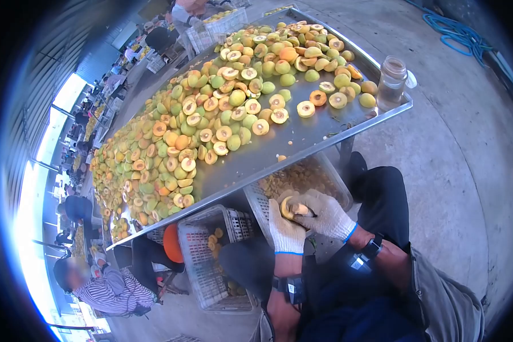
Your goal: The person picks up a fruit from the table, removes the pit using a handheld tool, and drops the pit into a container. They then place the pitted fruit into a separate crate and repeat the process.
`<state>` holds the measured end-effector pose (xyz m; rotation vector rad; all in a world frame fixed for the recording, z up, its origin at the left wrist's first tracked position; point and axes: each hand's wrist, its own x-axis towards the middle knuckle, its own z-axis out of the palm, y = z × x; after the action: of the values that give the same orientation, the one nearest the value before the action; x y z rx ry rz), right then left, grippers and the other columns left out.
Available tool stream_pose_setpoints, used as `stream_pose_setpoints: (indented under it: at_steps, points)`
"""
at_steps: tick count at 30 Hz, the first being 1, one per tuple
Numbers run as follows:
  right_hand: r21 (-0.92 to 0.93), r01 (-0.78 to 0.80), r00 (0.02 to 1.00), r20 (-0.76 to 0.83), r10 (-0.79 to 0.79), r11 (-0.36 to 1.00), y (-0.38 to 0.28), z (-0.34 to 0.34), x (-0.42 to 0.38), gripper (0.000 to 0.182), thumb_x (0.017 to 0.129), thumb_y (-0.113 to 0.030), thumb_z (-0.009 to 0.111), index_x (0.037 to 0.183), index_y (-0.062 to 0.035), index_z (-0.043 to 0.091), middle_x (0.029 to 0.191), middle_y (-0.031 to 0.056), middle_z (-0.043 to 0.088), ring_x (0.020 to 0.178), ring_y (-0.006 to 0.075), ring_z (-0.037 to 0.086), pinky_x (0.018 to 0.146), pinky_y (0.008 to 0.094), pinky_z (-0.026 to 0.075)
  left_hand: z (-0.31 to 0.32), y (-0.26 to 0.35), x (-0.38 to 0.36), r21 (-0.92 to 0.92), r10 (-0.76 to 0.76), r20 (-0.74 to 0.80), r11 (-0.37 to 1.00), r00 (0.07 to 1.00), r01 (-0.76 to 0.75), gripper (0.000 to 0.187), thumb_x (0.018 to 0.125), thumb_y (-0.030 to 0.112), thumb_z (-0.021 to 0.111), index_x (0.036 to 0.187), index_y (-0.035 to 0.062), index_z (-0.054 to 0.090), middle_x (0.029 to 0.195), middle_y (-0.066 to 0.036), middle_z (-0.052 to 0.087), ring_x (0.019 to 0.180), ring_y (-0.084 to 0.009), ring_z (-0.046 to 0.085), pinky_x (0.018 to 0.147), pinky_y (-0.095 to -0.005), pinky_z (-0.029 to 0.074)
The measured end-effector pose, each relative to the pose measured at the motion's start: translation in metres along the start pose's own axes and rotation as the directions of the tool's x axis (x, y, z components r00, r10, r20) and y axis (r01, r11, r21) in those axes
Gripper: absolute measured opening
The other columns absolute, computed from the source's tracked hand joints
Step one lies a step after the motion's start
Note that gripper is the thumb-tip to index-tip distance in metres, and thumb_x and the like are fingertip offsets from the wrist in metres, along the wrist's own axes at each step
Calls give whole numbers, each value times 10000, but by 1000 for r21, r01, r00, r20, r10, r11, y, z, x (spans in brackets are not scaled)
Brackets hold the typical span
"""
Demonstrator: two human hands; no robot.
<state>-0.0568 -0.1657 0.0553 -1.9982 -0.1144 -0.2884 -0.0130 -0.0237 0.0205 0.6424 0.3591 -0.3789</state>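
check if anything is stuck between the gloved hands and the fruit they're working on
Nothing visible blocks either hand: the left hand cradles the fruit, and the right hand is right up against it. Only the gloves' fabric comes between. Where the fingers overlap, small details are hidden.

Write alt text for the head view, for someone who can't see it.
Gloved left grip and right grip together hold a cut fruit beside a metal table heaped with yellow and green fruit, many pieces cut open. A clear jar stands at its right corner; plastic crates sit below.
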Motion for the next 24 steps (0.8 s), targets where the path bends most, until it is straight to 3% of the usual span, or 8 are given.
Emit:
stream_pose_setpoints:
  at_steps: [2,5,11,13,17,20,23,24]
  points:
    - [-14,-26,1000,-1,26,1000,5,4,-2,331,844,-283,793,1138,-145,728,967,146,636,904,368,672,801,451,546,-7,-4,4,8,2,19,1000,1000,-2,494,1098,454,463,1249,12,625,1241,-148,630,1183,-281,586,1092,-466,460]
    - [9,39,998,-48,-38,999,13,5,-6,333,839,-294,794,1111,-117,718,980,149,643,904,363,676,806,455,540,-14,-11,7,108,-41,-88,993,995,51,516,1084,508,390,1229,79,638,1227,-136,646,1177,-333,604,1040,-579,494]
    - [-55,-180,977,103,184,982,3,-3,-5,358,824,-252,805,1080,-35,682,1003,200,679,964,410,665,843,463,524,-4,-13,-3,265,-118,-206,949,971,171,460,1085,529,405,1209,162,653,1225,-85,643,1159,-280,606,970,-586,510]
    - [-22,-220,969,111,221,975,0,-4,-5,336,830,-231,783,1073,-26,675,1013,219,692,967,421,665,848,474,522,6,-14,-9,207,-104,-268,965,958,162,436,1094,437,488,1217,45,637,1171,-102,650,1111,-234,608,973,-420,510]
    - [-19,-207,974,90,208,978,10,3,-6,292,840,-197,752,1061,-25,667,1014,222,699,969,429,667,842,465,524,-5,-22,-3,230,-96,-248,961,964,155,435,1097,430,480,1216,42,635,1180,-102,650,1106,-232,610,968,-419,510]
    - [13,-353,926,151,347,936,12,-2,-2,303,838,-228,714,1063,-29,671,1049,246,696,1009,438,672,868,476,520,-5,-23,-4,212,-82,-272,967,959,143,431,1106,419,462,1230,41,629,1204,-108,649,1126,-234,611,988,-405,503]
    - [128,-355,923,202,326,926,12,-5,-5,282,828,-191,711,1050,-24,663,1000,245,690,972,444,673,844,484,514,-31,-16,-4,126,-181,-161,971,970,202,439,1116,414,442,1252,36,620,1237,-117,645,1137,-244,622,979,-408,522]
    - [155,-371,928,101,359,916,13,-4,-5,274,827,-183,705,1045,-22,661,982,241,685,962,446,670,837,486,513,-23,-8,-17,675,94,7,734,996,-74,447,1116,414,439,1256,28,616,1234,-122,646,1126,-252,630,955,-414,537]
